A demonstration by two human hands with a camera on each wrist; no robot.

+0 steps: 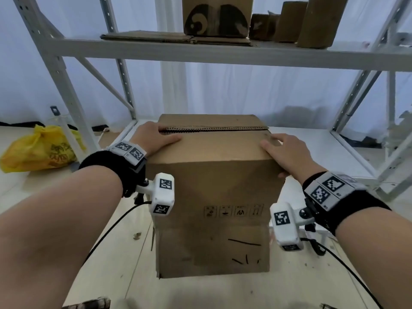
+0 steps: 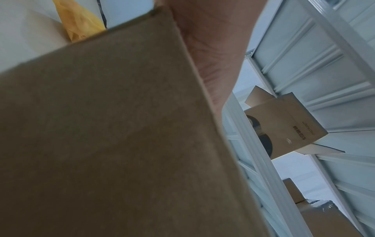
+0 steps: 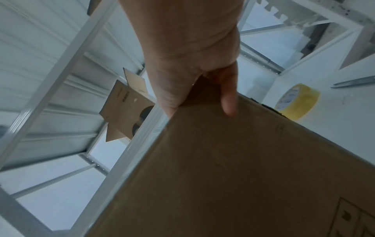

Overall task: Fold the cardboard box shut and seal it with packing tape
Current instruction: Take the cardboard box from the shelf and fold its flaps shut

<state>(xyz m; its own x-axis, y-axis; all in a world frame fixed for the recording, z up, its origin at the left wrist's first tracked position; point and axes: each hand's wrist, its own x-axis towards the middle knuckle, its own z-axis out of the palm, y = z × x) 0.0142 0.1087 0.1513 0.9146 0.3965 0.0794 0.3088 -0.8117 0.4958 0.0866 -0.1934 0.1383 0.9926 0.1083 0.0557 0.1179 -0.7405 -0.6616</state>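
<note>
A tall brown cardboard box (image 1: 214,192) stands upright in the centre of the frame on a pale wood-grain floor (image 1: 223,291), just in front of a white metal shelf rack (image 1: 200,53). Its matte front face carries a row of small printed handling symbols and a few dark pen strokes lower down. The top flaps are folded down; the near flap (image 1: 218,144) lies flat, and where it meets the far flap a strip of raw corrugated edge shows along the seam.

The left hand (image 1: 156,136) lies on the left end of the near flap, fingers straight and flat against the board, pressing rather than clasping. The right hand (image 1: 287,152) rests over the right top corner, fingers extended across the flap; in the right wrist view its thumb (image 3: 229,97) lies down the side panel, so the corner sits between thumb and fingers (a loose straddle, not a curled grip).

A roll of yellow packing tape (image 3: 297,101) lies on the white lower shelf board at the right of the right wrist view, well apart from both hands.

At the left of the frame a crumpled yellow plastic bag (image 1: 42,149) sits on the floor. On the upper shelf are flattened cardboard sheets (image 1: 176,37) and a printed carton (image 1: 217,16) with rounded dark shapes.
</note>
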